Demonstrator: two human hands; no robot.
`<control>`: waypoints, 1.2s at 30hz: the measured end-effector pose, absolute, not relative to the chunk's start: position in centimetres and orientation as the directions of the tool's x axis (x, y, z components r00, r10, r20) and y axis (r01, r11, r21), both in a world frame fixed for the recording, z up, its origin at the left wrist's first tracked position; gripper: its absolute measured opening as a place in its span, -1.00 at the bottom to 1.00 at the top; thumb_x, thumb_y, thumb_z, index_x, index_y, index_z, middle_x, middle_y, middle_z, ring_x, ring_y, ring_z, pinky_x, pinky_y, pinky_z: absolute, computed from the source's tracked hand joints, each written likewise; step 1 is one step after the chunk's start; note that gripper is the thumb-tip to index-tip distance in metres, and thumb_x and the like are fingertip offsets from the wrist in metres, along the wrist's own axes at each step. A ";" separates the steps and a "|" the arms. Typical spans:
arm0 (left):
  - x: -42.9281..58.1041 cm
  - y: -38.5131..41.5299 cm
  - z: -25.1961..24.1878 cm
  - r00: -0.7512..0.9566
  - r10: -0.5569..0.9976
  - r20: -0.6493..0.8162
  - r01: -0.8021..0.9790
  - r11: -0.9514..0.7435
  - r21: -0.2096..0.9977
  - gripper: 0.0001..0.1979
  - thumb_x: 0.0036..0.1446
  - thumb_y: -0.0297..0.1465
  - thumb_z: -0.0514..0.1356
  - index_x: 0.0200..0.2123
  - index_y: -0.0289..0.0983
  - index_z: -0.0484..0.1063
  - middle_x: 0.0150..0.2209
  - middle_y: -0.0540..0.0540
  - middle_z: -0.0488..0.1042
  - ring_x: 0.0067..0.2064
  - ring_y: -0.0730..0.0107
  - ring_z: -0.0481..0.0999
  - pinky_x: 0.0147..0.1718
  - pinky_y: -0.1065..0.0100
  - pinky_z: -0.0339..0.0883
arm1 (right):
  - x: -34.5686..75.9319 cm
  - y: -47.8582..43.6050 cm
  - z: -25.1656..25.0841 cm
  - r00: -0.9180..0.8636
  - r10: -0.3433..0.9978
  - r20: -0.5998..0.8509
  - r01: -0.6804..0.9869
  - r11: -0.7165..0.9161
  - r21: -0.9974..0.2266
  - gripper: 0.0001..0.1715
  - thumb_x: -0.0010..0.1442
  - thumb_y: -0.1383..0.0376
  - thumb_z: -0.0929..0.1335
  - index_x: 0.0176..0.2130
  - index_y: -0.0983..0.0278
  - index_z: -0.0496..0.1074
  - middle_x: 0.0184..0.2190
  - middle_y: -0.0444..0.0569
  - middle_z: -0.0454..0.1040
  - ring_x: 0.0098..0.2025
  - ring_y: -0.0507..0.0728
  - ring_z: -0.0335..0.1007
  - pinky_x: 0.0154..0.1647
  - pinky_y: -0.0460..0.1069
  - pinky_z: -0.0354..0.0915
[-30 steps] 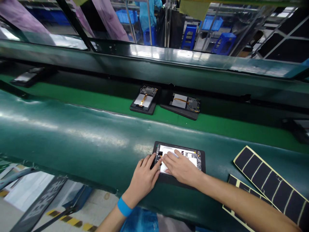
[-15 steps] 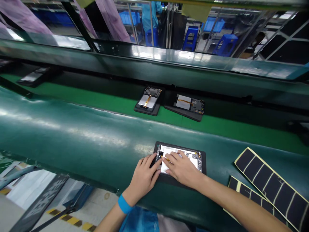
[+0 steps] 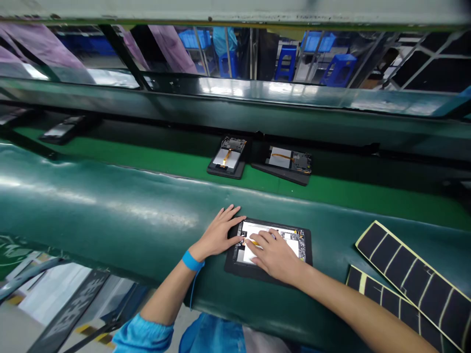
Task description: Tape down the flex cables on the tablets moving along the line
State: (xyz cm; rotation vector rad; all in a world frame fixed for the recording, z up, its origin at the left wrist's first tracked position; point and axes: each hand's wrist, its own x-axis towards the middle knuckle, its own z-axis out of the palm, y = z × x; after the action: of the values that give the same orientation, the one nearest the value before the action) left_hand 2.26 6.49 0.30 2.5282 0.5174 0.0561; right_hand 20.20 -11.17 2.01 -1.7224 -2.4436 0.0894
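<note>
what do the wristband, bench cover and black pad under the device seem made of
Wristband: matte blue, perhaps rubber or fabric, curving smoothly without gloss.
Bench cover: probably green vinyl or rubber, glossy, with streaked highlights.
Pad: maybe foam or plastic, dull black, showing little shine.

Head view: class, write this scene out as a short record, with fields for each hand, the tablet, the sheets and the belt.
Left hand: fingers spread at the left edge of the tablet; blue wristband on the wrist
Right hand: fingers on the tablet's white inside
Tablet: lying flat, inner parts showing
Sheets: two, dark with pale borders, overlapping, right of the tablet
Belt: green, beyond the hands, carrying other tablets
</note>
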 end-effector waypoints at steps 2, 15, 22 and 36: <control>2.5 6.8 0.4 0.928 0.362 -0.087 0.350 -0.768 0.537 -0.36 0.22 -0.22 0.33 0.33 -0.08 0.27 0.46 -0.16 0.10 0.49 -0.02 -0.04 0.41 -0.22 -0.10 | 20.2 -11.2 2.0 -0.325 0.941 0.096 0.931 0.336 -0.142 -0.45 0.35 0.14 0.40 0.21 0.33 0.34 0.10 0.12 0.48 0.05 0.31 0.36 0.06 0.22 0.24; 3.4 6.3 0.9 0.903 0.421 -0.085 0.394 -0.732 0.555 -0.35 0.05 -0.26 0.39 0.22 -0.14 0.36 0.40 -0.21 0.21 0.47 -0.09 0.03 0.40 -0.22 -0.09 | 20.3 -11.3 1.7 -0.296 0.944 0.149 0.929 0.321 -0.185 -0.52 0.34 0.21 0.39 0.18 0.31 0.37 0.07 0.12 0.50 0.02 0.31 0.37 0.07 0.23 0.22; 3.5 5.2 0.2 0.891 0.453 -0.020 0.362 -0.685 0.632 -0.37 0.04 -0.36 0.35 0.21 -0.19 0.35 0.38 -0.24 0.26 0.47 -0.06 0.04 0.41 -0.23 -0.13 | 20.2 -11.5 1.4 -0.262 0.931 0.253 0.916 0.323 -0.239 -0.57 0.34 0.27 0.38 0.16 0.32 0.38 0.02 0.12 0.53 0.03 0.28 0.38 0.14 0.23 0.15; 1.8 2.4 1.8 0.875 0.478 0.080 0.221 -0.541 0.812 -0.65 0.25 -0.36 0.23 0.11 -0.16 0.43 0.33 -0.20 0.33 0.39 0.10 0.24 0.43 -0.21 -0.16 | 20.7 -7.3 4.2 0.017 0.932 0.362 0.799 0.205 -0.565 -0.90 0.37 0.24 0.37 -0.11 0.20 0.44 -0.07 0.00 0.53 -0.02 0.18 0.39 0.06 0.14 0.12</control>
State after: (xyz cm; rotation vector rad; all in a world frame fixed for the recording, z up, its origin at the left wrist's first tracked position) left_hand 1.78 2.37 1.81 2.1540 0.5029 0.3673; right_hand 20.67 -7.30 4.21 -1.6164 -1.8020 0.2487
